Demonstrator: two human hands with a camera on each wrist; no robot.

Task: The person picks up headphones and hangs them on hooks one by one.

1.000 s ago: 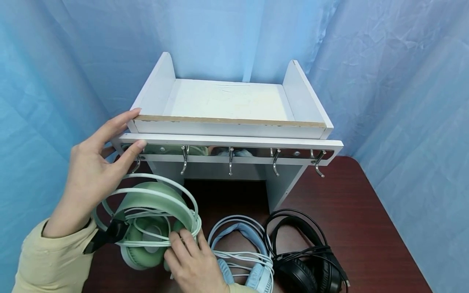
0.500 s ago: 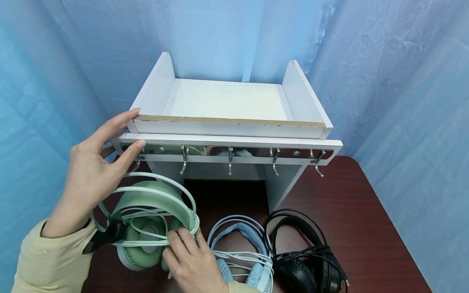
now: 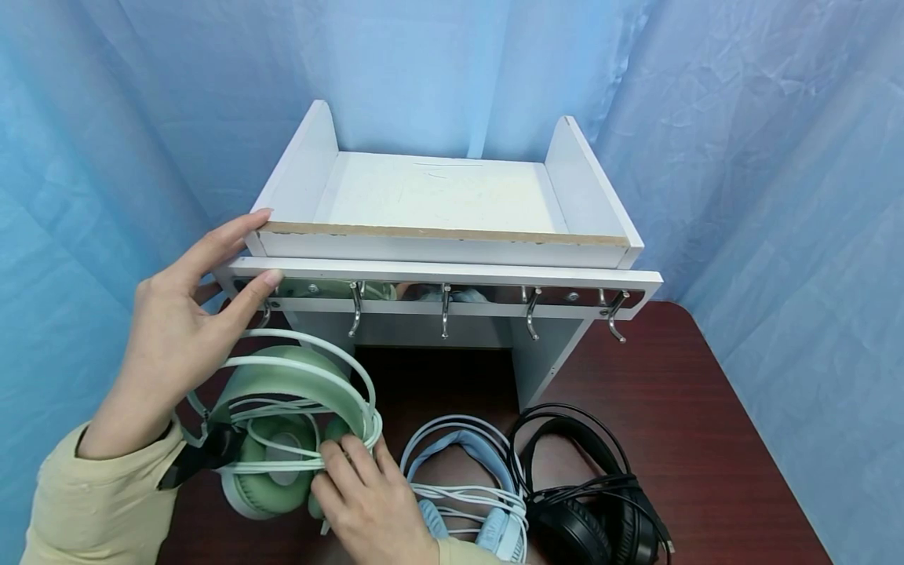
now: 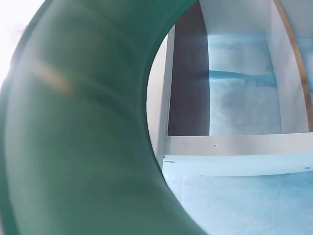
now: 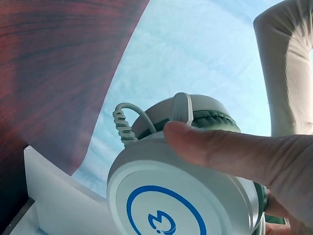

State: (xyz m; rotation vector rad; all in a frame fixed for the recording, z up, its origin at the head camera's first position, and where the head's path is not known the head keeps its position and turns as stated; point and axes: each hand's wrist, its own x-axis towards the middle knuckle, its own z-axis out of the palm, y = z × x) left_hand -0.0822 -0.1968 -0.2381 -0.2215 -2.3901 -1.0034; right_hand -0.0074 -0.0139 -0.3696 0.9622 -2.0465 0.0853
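My left hand (image 3: 180, 322) grips the left front corner of a white shelf rack (image 3: 445, 249), thumb on its hook rail and fingers over the edge. Below it in the head view are green over-ear headphones (image 3: 282, 373) with a pale cable wound round them. My right hand (image 3: 374, 502) holds these headphones by one ear cup, close under the leftmost hook (image 3: 265, 315). The right wrist view shows the thumb pressed on the white cup (image 5: 146, 171), which bears a blue ring logo. A blurred green band (image 4: 78, 137) fills the left of the left wrist view.
Along the rack's front runs a metal strip with several hooks (image 3: 445, 310). Blue headphones (image 3: 459, 451) and black headphones (image 3: 572, 534) lie on the dark red table (image 3: 706, 439) at the front. Blue cloth (image 3: 452, 71) hangs behind and at both sides.
The green headphones have shifted slightly up and to the left, with my right hand following. My left hand stays on the rack's corner.
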